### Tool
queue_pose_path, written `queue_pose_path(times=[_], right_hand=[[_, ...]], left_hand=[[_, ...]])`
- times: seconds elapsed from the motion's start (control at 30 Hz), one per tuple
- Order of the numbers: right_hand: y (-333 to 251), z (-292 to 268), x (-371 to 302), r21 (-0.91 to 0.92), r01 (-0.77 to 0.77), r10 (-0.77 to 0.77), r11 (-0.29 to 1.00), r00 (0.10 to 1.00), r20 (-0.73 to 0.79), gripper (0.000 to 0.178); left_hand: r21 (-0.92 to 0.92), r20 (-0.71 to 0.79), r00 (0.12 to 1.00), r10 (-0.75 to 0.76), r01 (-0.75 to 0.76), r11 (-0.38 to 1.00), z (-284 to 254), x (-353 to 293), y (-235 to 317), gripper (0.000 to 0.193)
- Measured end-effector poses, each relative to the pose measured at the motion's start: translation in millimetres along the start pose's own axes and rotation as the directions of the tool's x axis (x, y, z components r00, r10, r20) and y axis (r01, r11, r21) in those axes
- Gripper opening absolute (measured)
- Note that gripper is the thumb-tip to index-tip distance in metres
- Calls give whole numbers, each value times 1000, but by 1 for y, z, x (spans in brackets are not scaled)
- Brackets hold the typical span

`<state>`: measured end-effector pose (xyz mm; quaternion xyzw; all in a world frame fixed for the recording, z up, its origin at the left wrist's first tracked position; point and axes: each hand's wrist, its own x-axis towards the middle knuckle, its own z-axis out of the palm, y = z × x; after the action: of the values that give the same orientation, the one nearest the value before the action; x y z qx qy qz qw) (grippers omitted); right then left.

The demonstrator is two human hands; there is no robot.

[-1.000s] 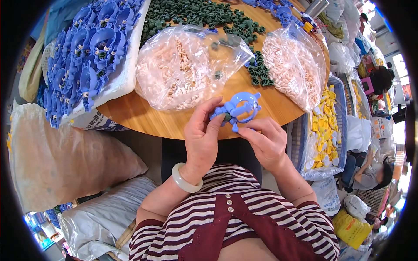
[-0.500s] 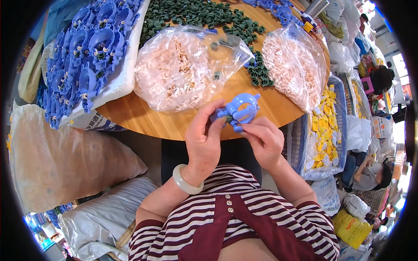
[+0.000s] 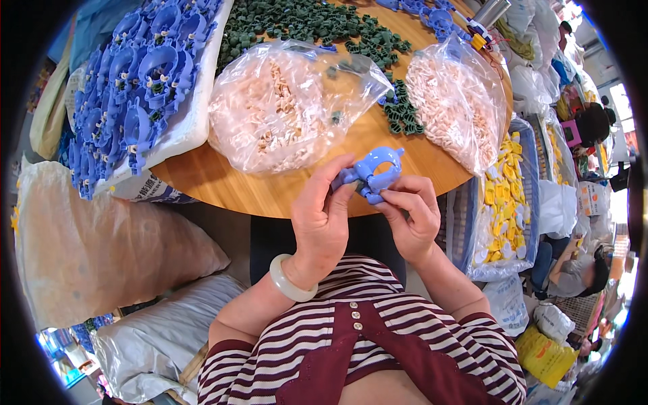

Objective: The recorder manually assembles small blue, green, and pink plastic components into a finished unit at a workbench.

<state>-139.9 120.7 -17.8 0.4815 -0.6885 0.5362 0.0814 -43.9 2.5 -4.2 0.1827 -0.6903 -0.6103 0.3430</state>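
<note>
Above the table's near edge I hold a blue plastic toy figure part with a round ring-shaped opening. My left hand grips its left end between thumb and fingers; a dark green bit shows beside the thumb. My right hand pinches its lower right side with thumb and forefinger. Just beyond my hands lies a clear plastic bag of small pale pink pieces. Farther off, many dark green plastic pieces are heaped on the table.
A white foam tray carrying many blue figure parts stands at the left of the wooden table. A second bag of pale pieces lies at the right. Beside it is a blue crate with yellow parts. Large sacks fill the left.
The blue figure part has turned slightly between my hands, with its ring opening looking narrower. My left hand has shifted a little right, and my right fingers have moved slightly up along the part.
</note>
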Motion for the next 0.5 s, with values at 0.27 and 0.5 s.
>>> queue_pose_path(times=[0.27, 0.5], right_hand=[[7, -8, 5, -141, 237, -229, 961, 971, 71, 26], [6, -4, 4, -62, 127, -127, 990, 992, 10, 26]], left_hand=[[-75, -4, 998, -69, 69, 995, 2, -1, 6, 30], [-80, -21, 996, -84, 82, 993, 4, 3, 6, 28]])
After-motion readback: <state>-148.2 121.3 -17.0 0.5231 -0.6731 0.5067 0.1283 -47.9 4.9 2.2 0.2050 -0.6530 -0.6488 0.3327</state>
